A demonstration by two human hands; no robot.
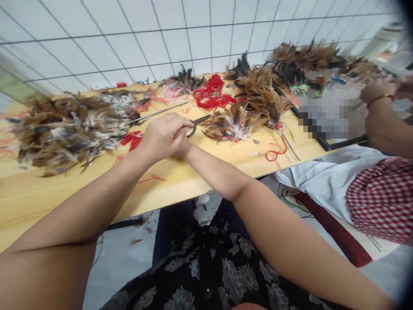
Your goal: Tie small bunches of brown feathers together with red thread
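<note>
My left hand [164, 134] is over the table, closed, its fingers curled against my right hand [183, 146]. The right hand lies mostly behind the left, so its fingers are hidden. Whatever is between the hands cannot be made out. Dark scissors [201, 119] are right beside the left fingertips, blades pointing right; contact with the hand is unclear. Just right of them rests a bundle of brown feathers [237, 122] with white bases and red string. Red string [131, 140] shows left of my left hand, and a thin rod [161, 112] lies beyond it.
A large heap of loose feathers [67, 129] covers the table's left part. A red string tangle [211, 92] lies at the back, near a tiled wall [180, 34]. More feather bundles [303, 56] stand right. A co-worker's hand [377, 92] works beside a black-edged tray [325, 144].
</note>
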